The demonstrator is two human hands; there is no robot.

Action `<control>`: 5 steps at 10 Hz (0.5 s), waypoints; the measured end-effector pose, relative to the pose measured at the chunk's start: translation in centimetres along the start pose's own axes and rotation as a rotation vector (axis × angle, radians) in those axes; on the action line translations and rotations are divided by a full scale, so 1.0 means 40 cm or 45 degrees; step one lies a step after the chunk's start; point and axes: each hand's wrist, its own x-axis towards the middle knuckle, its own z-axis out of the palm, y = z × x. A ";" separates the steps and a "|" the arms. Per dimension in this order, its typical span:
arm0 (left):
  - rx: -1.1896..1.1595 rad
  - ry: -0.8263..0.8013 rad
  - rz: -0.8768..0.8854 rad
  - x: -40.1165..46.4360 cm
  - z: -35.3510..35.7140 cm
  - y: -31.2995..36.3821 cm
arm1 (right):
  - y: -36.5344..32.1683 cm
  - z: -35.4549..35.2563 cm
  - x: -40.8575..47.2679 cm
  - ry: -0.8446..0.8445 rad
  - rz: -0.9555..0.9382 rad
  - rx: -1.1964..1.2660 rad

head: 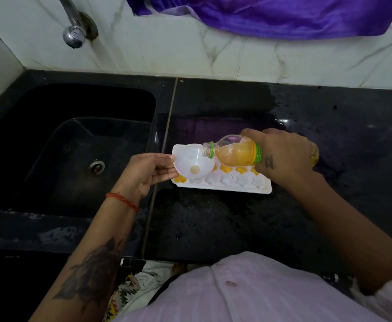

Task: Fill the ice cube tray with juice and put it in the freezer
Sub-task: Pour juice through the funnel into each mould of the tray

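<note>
A white ice cube tray lies on the black counter, right of the sink. Its far row and the near left cell hold orange juice; the other near cells look white. My left hand pinches the rim of a white funnel held over the tray's left end. My right hand grips a small clear juice bottle with a green neck ring and no cap. The bottle is tipped sideways, its mouth over the funnel's bowl. Orange juice fills the bottle's lower half.
A black sink with a steel drain sits to the left, a chrome tap above it. The black counter looks wet around the tray. Purple cloth hangs on the white tiled wall behind.
</note>
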 end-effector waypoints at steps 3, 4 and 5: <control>0.021 0.015 -0.001 0.005 0.003 -0.009 | -0.001 -0.002 -0.012 0.017 -0.013 -0.174; 0.020 0.017 -0.004 0.004 0.001 -0.008 | -0.005 -0.002 -0.010 0.014 -0.018 -0.191; 0.012 0.018 -0.011 0.004 0.001 -0.007 | -0.006 -0.005 -0.006 0.015 -0.015 -0.193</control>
